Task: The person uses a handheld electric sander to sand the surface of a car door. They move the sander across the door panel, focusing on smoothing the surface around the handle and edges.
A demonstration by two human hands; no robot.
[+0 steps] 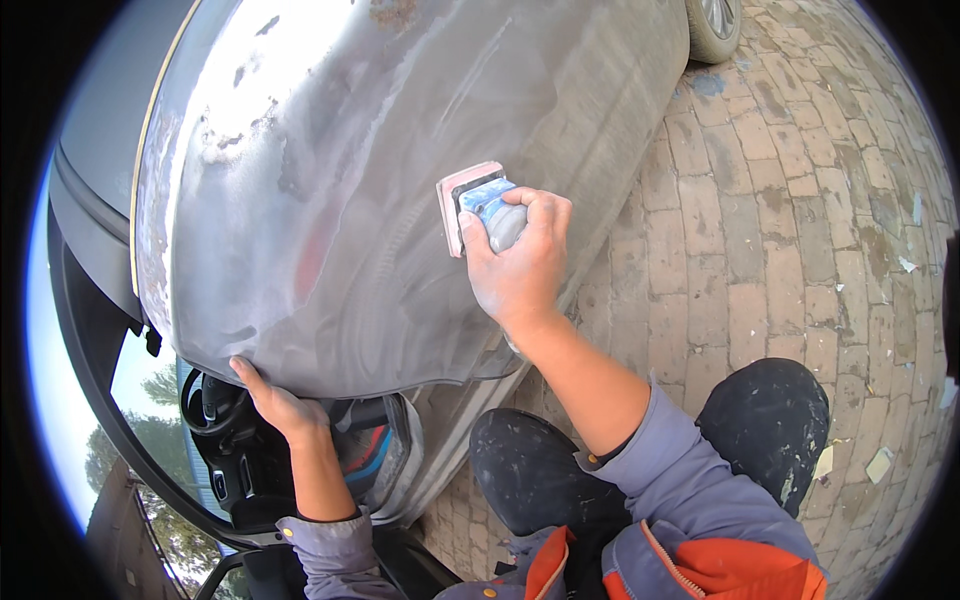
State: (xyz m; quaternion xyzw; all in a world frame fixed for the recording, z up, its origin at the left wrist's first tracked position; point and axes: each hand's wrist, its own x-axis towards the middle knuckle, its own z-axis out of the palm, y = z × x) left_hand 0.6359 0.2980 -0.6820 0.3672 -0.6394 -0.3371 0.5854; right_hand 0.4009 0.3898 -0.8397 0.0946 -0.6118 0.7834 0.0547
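Note:
My right hand (520,265) is closed around a sanding block (487,200) with a blue top, a grey rounded grip and a pinkish pad. The block's pad lies against the grey, dusty face of a car door panel (370,260). Bare, lighter and scratched patches mark the panel's upper left. At the panel's lower edge is my left hand (285,405), one digit laid on the outer face. Its other fingers are mostly hidden behind the edge, which it appears to grip.
Below the panel the car's interior opens, with a steering wheel (205,405) and a dark door frame (95,340) at the left. A wheel (714,28) stands at the top right. Brick paving (740,270) with scattered scraps covers the right side. My knees (765,420) are bent close by.

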